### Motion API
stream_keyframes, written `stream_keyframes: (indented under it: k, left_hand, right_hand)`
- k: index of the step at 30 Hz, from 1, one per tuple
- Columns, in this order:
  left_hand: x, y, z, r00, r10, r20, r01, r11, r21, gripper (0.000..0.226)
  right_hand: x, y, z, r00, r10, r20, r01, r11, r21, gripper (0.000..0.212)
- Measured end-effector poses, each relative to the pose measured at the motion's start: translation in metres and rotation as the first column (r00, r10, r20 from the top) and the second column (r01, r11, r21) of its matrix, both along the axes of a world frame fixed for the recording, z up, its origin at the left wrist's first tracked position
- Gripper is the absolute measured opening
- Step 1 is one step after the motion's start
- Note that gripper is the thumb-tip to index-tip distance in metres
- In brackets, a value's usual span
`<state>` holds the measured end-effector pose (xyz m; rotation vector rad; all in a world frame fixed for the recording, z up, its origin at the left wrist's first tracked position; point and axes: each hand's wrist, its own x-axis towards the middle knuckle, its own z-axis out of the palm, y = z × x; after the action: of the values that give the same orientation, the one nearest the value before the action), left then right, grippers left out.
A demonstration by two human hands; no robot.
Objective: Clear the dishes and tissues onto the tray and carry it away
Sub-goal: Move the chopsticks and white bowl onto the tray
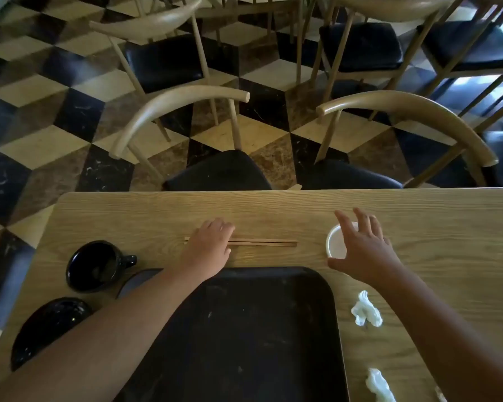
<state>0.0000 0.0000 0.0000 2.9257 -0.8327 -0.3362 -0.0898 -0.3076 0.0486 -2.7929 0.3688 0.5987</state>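
Now the left hand (211, 245) lies flat and open across the near end of the chopsticks (262, 243), whose long axis runs sideways along the desk (447, 227) just beyond the empty tray (244, 329); right hand (360, 248) spread open over the white cup (336, 242), nothing gripped yet.

On the bench (447, 227), the tray (244, 329) sits nearest the viewer. Chopsticks (265, 243) lie at its 12 o'clock, a small dish (336, 242) at 1, tissues (366, 310) at 3, a mug (95, 265) at 10, a bowl (47, 326) at 9.
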Motion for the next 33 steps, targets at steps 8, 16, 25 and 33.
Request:
stream_keyframes:
  k: [8, 16, 25, 33]
  left_hand:
    - [0.017, -0.003, -0.013, 0.996, -0.085, 0.005, 0.085, 0.996, 0.03, 0.035]
    - [0.02, -0.01, -0.011, 0.972, -0.23, -0.035, 0.233, 0.968, 0.096, 0.033]
    - [0.02, -0.012, -0.007, 0.953, -0.3, -0.033, 0.302, 0.942, 0.145, 0.036]
    - [0.016, -0.01, -0.007, 0.976, -0.22, -0.009, 0.219, 0.971, 0.096, 0.028]
  right_hand:
    - [0.003, -0.007, -0.014, 0.995, -0.053, -0.08, 0.052, 0.999, -0.016, 0.115]
    - [-0.002, -0.004, -0.022, 0.996, -0.012, -0.091, 0.005, 0.997, -0.071, 0.119]
    - [0.002, -0.001, -0.019, 0.995, -0.002, -0.102, -0.007, 0.996, -0.085, 0.116]
    - [-0.001, -0.005, -0.019, 0.997, 0.004, -0.071, -0.01, 0.997, -0.079, 0.114]
